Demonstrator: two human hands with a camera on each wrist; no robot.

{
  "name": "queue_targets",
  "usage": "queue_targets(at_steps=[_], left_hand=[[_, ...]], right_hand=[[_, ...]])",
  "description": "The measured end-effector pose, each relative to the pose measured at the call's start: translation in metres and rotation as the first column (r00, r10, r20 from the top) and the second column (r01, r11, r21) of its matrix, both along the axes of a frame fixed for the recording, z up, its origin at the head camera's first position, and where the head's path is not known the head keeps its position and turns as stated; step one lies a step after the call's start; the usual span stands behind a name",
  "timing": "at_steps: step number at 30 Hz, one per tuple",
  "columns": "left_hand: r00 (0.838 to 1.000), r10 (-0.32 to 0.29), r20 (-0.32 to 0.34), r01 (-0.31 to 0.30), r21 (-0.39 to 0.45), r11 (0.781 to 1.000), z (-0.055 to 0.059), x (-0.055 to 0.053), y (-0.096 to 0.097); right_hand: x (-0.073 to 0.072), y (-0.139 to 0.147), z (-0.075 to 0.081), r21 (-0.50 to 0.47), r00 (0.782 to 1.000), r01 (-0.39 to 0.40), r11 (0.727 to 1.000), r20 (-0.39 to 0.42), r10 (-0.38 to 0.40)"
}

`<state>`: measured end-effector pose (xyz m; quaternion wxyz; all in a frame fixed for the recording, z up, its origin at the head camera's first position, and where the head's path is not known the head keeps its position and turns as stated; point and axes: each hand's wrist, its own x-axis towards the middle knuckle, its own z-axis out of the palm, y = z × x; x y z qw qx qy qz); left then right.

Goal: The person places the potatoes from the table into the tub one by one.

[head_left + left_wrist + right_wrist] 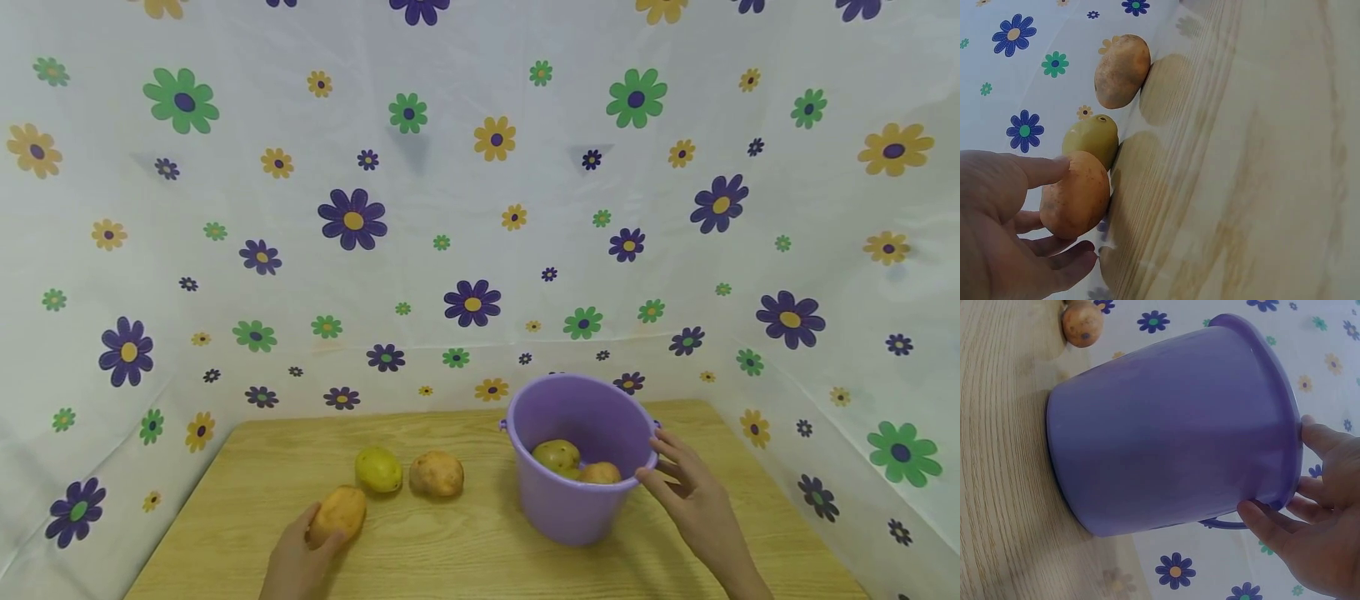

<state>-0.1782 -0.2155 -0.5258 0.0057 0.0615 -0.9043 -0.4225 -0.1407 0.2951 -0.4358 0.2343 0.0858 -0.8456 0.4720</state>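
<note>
My left hand (298, 554) holds a tan potato (339, 515) at the front left of the table, thumb on one side and fingers on the other. Just behind it sits a yellow-green fruit (378, 469), its stem end visible in the left wrist view. Another potato (437, 474), lumpier, lies to the fruit's right. At the right stands a purple bucket (570, 508), upright on the table. Its rim is held on the right side by my right hand (693, 508), fingers and thumb at the edge. Inside are a greenish fruit (557, 455) and a potato (602, 473), partly hidden by the rim.
The light wooden table (420, 567) is walled at the back and both sides by a white sheet (420, 275) printed with flowers. The bucket's handle (1225, 524) hangs near my right fingers in the right wrist view.
</note>
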Motion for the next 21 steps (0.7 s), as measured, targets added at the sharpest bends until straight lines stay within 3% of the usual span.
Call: queue_targets(at_steps=[21], left_hand=[[1.000, 0.011, -0.010, -0.011, 0.038, 0.999, -0.0029, -0.0030, -0.0068]], right_hand=[[0.0006, 0.0005, 0.0007, -0.008, 0.999, -0.003, 1.000, 0.042, 0.003]])
